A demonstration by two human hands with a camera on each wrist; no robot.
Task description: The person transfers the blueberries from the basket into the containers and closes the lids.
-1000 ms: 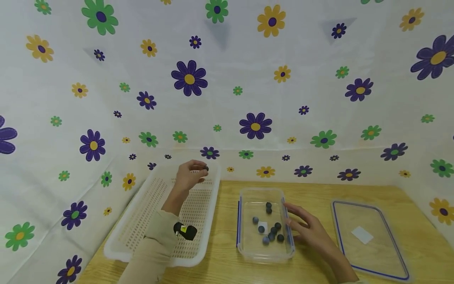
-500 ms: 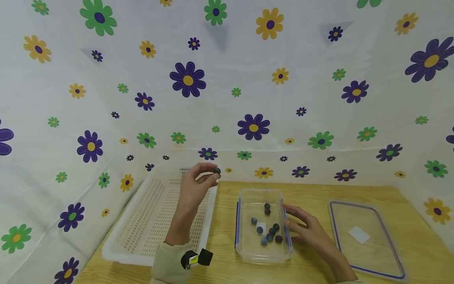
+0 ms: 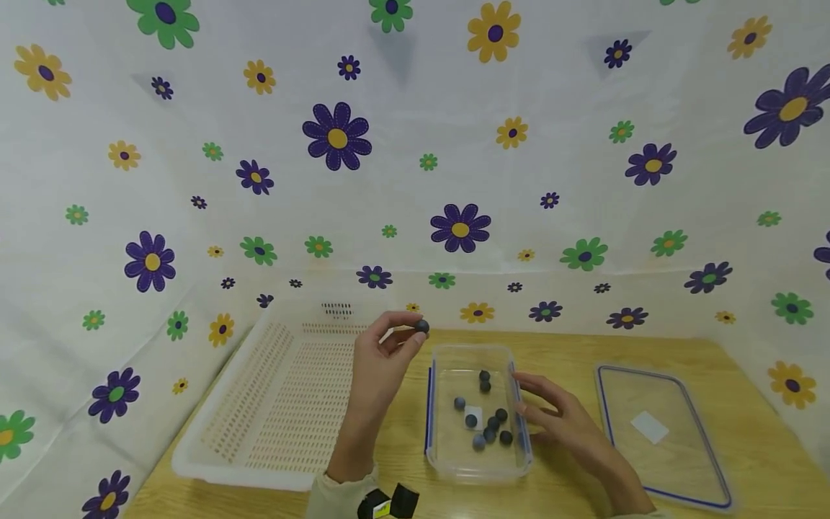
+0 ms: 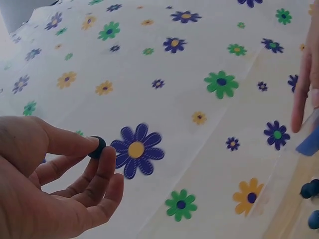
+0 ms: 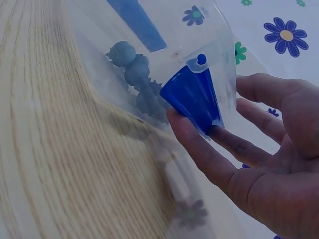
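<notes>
A dark ball [image 3: 422,326] is pinched by the left hand [image 3: 382,360] above the clear box's [image 3: 476,465] far-left corner, while the box is steadied by the flat, straight-fingered right hand [image 3: 558,418].

One white perforated basket [image 3: 279,404]. One clear container [image 3: 476,465] holding eight dark balls [image 3: 485,386]. One further dark ball [image 3: 422,326] pinched in the left hand [image 3: 382,360]. One clear lid [image 3: 661,432], far right on the surface [image 3: 570,497]. Two hands in view.
</notes>
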